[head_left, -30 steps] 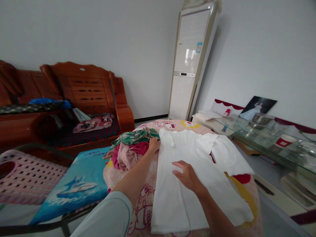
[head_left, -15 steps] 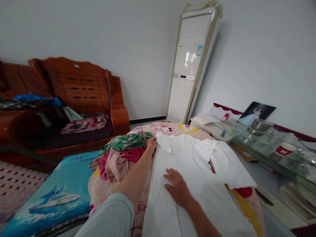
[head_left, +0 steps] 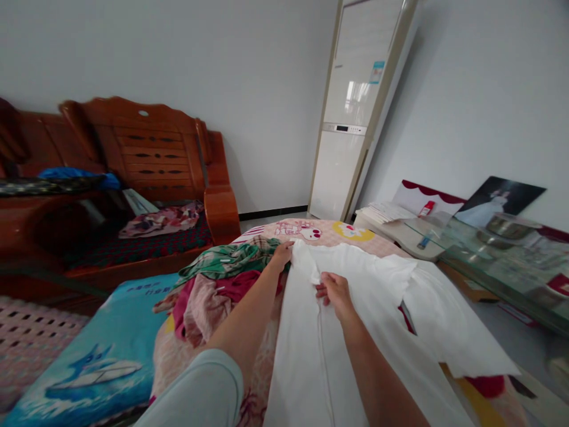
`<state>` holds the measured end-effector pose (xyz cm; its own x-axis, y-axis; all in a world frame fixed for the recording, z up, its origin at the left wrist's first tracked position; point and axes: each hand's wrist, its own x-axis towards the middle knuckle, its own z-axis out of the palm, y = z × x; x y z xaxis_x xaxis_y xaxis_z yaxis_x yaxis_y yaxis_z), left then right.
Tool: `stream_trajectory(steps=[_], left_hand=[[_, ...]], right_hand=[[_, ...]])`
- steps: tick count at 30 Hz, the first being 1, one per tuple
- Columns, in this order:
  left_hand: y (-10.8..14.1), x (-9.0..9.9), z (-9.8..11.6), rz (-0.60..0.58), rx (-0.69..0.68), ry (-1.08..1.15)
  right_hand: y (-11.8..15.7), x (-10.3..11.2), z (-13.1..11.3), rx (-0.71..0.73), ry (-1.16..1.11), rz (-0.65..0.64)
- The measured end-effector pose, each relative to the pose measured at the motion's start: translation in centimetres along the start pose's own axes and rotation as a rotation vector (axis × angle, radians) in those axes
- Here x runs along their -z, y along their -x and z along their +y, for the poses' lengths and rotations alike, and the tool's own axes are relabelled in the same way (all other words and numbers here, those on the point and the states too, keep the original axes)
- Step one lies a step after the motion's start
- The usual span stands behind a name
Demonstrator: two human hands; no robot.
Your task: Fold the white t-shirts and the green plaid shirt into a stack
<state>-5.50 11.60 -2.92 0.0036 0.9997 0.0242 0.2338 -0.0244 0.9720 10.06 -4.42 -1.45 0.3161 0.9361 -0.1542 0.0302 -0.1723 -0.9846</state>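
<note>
Pink patterned tablecloth [head_left: 326, 233] lies beneath the white garment [head_left: 364, 290], with rumpled clothes [head_left: 207, 302] left of it and a tall air conditioner [head_left: 338, 166] beyond it. The left hand [head_left: 283, 255] pinches the garment's far left corner; the right hand [head_left: 335, 290] bends its fingers at the garment's folded strip, whether gripping I cannot tell.

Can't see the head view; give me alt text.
A white cloth garment lies spread on a pink cartoon-print tablecloth, the left hand at the garment's far left corner and the right hand at a fold nearby. Left of the garment sits a heap of green plaid, magenta and pale pink fabric.
</note>
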Motion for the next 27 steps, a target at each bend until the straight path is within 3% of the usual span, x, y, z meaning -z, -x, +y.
stream_trajectory(steps=[4,8,12,16,18,23,25,27], left_hand=[[-0.5,-0.1,-0.1,-0.05,0.027,0.063],[-0.9,-0.3,-0.2,-0.068,0.048,0.119],[-1.0,-0.3,-0.2,-0.113,0.059,0.167],[-0.8,0.2,-0.3,-0.15,0.05,0.208],[-0.8,0.3,-0.4,-0.147,0.053,0.209],[-0.8,-0.2,-0.8,-0.05,0.049,0.128],[-0.7,-0.4,-0.9,0.016,0.021,0.07],[-0.4,-0.4,-0.7,0.081,-0.023,0.01]], right_hand=[[-0.9,-0.5,0.4,0.096,-0.217,0.032],[-1.0,-0.4,0.5,0.091,-0.443,-0.093],[-0.9,-0.6,0.2,0.024,-0.427,-0.157],[-0.8,-1.2,0.2,0.102,-0.379,-0.09],[-0.7,-1.2,0.0,0.245,-0.254,-0.008],[-0.2,-0.1,-0.4,0.823,0.316,0.239],[-0.1,0.3,-0.1,0.904,0.523,0.304],[-0.2,0.7,0.5,0.875,0.725,0.314]])
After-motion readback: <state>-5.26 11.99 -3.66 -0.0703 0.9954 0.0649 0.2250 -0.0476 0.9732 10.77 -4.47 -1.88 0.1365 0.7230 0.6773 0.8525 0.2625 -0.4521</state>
